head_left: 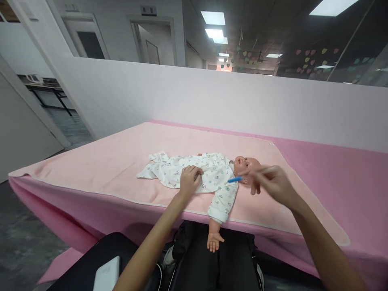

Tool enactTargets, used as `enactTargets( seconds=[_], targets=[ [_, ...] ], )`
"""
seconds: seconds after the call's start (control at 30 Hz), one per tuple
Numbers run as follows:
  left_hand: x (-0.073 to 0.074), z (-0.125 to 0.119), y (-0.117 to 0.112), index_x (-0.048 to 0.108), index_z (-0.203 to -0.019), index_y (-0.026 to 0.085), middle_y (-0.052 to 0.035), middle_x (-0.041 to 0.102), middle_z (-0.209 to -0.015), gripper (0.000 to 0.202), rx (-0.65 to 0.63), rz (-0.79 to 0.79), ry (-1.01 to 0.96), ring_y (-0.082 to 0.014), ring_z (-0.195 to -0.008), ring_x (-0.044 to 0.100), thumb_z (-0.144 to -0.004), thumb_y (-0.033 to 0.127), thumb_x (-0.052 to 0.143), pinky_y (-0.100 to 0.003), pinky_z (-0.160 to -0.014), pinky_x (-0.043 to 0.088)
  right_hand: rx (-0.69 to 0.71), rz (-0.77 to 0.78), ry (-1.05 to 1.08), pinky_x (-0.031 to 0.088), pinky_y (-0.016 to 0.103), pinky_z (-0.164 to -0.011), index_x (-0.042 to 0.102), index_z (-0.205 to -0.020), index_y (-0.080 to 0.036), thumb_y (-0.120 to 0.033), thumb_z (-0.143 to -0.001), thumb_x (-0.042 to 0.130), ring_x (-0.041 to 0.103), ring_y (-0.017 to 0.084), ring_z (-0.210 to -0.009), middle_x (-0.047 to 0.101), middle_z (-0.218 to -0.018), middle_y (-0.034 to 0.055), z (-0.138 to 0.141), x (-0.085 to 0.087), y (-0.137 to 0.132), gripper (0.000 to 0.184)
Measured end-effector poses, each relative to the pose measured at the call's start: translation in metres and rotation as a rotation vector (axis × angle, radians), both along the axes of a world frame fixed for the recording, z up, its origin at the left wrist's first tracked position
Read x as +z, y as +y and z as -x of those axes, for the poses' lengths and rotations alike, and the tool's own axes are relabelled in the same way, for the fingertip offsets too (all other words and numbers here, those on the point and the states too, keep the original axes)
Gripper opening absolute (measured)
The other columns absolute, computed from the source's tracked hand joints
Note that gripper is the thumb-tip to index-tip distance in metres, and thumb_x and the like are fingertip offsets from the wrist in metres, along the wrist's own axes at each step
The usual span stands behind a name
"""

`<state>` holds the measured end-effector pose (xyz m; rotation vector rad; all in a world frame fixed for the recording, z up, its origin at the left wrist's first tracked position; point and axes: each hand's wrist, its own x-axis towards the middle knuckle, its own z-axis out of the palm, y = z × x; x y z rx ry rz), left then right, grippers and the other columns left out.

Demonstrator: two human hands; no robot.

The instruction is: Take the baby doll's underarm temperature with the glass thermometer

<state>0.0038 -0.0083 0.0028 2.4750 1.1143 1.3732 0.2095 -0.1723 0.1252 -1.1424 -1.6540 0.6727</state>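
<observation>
A baby doll point(212, 167) lies on its back, its head point(247, 163) to the right. It wears a long white sleeper point(178, 165) with small printed figures. One doll arm hangs past the front edge, its bare hand point(214, 240) palm up. My left hand point(190, 178) rests on the middle of the sleeper, fingers slightly bent and holding nothing I can see. Beside the doll's face, my right hand point(269, 180), blurred by motion, pinches a thin blue stick point(235, 179). The stick points left over the doll's shoulder; its exact kind is too blurred to tell.
A pale pink blanket point(106, 161) lies over a darker pink cloth point(333, 182) on the table. Behind stands a low white partition point(212, 97) with glass above. A white device point(107, 275) lies on a black seat point(115, 242) at lower left.
</observation>
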Motion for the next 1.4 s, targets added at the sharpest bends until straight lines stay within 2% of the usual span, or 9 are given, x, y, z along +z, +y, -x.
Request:
enactTargets(
  seconds=[0.1, 0.23, 0.4, 0.57, 0.7, 0.9, 1.07, 1.23, 1.4],
  targets=[
    [0.001, 0.0, -0.001, 0.054, -0.07, 0.02, -0.0006, 0.058, -0.071, 0.017, 0.001, 0.006, -0.003, -0.0171, -0.074, 0.048, -0.067, 0.009, 0.042, -0.032, -0.073, 0.034, -0.033, 0.077, 0.247, 0.031, 0.019, -0.031, 0.065, -0.079, -0.016, -0.053, -0.084, 0.035, 0.039, 0.005, -0.029, 0.063, -0.057, 0.0015, 0.014, -0.006, 0.009, 0.048],
    [0.0, -0.001, -0.001, 0.054, -0.069, 0.02, -0.0005, 0.058, -0.071, 0.017, 0.013, -0.005, 0.008, -0.0169, -0.074, 0.049, -0.067, 0.009, 0.041, -0.032, -0.073, 0.034, 0.048, 0.284, 0.099, 0.033, 0.018, -0.033, 0.066, -0.069, -0.014, -0.05, -0.074, 0.056, 0.045, 0.007, -0.033, 0.054, -0.041, -0.0014, 0.026, -0.007, 0.02, 0.037],
    [-0.003, 0.0, 0.0, 0.055, -0.072, 0.02, -0.0003, 0.059, -0.073, 0.017, 0.013, 0.0, 0.016, -0.0168, -0.075, 0.049, -0.069, 0.009, 0.042, -0.032, -0.074, 0.034, 0.038, 0.124, 0.312, 0.03, 0.02, -0.031, 0.065, -0.08, -0.017, -0.06, -0.083, 0.031, 0.034, 0.005, -0.026, 0.061, -0.05, 0.0009, 0.019, -0.003, 0.018, 0.054],
    [-0.003, 0.0, 0.0, 0.054, -0.07, 0.02, -0.0002, 0.059, -0.073, 0.017, 0.013, 0.009, 0.011, -0.0168, -0.075, 0.049, -0.068, 0.008, 0.042, -0.033, -0.074, 0.035, -0.029, 0.165, -0.021, 0.043, 0.023, -0.042, 0.068, -0.074, -0.018, -0.05, -0.076, 0.054, 0.055, 0.012, -0.043, 0.065, -0.06, 0.0035, 0.007, -0.016, 0.008, 0.035],
    [-0.004, 0.0, 0.001, 0.054, -0.071, 0.02, 0.0002, 0.059, -0.073, 0.018, 0.002, -0.017, -0.005, -0.0166, -0.074, 0.049, -0.068, 0.007, 0.042, -0.032, -0.073, 0.035, -0.163, -0.069, 0.008, 0.041, 0.024, -0.037, 0.066, -0.085, -0.022, -0.048, -0.09, 0.021, 0.047, 0.009, -0.033, 0.064, -0.058, 0.0014, -0.006, -0.016, -0.002, 0.053],
    [-0.005, -0.001, 0.001, 0.054, -0.073, 0.02, -0.0012, 0.059, -0.072, 0.018, 0.018, -0.252, 0.017, -0.0163, -0.072, 0.049, -0.072, 0.006, 0.043, -0.031, -0.069, 0.035, -0.224, -0.138, -0.382, 0.048, 0.016, -0.052, 0.066, -0.084, -0.015, -0.038, -0.084, 0.045, 0.061, 0.009, -0.06, 0.069, -0.075, 0.0033, -0.009, -0.066, -0.005, 0.031],
    [0.004, -0.039, 0.001, 0.054, -0.073, 0.02, -0.0011, 0.059, -0.071, 0.017, -0.173, -0.605, 0.2, -0.0146, -0.067, 0.048, -0.077, 0.01, 0.042, -0.031, -0.068, 0.034, -0.403, -0.19, -0.763, 0.053, 0.029, -0.072, 0.065, -0.093, -0.02, -0.032, -0.087, 0.042, 0.064, 0.018, -0.086, 0.068, -0.095, 0.0044, -0.043, -0.112, -0.011, 0.027],
    [0.016, -0.09, -0.003, 0.057, -0.085, 0.018, -0.0057, 0.06, -0.087, 0.018, -0.14, -0.437, 0.255, -0.018, -0.082, 0.05, -0.082, 0.015, 0.039, -0.033, -0.074, 0.034, -0.356, -0.183, -0.855, 0.052, 0.035, -0.082, 0.064, -0.098, -0.022, -0.025, -0.086, 0.041, 0.059, 0.02, -0.1, 0.065, -0.106, 0.0047, -0.063, -0.14, -0.01, 0.026],
    [0.014, -0.098, -0.004, 0.056, -0.099, 0.019, -0.0072, 0.058, -0.097, 0.023, -0.063, -0.275, 0.214, -0.0201, -0.089, 0.05, -0.086, 0.023, 0.038, -0.035, -0.078, 0.034, -0.351, -0.15, -0.78, 0.049, 0.038, -0.087, 0.06, -0.109, -0.023, -0.022, -0.085, 0.039, 0.057, 0.02, -0.102, 0.06, -0.115, 0.0052, -0.066, -0.149, -0.015, 0.032]
  ],
)
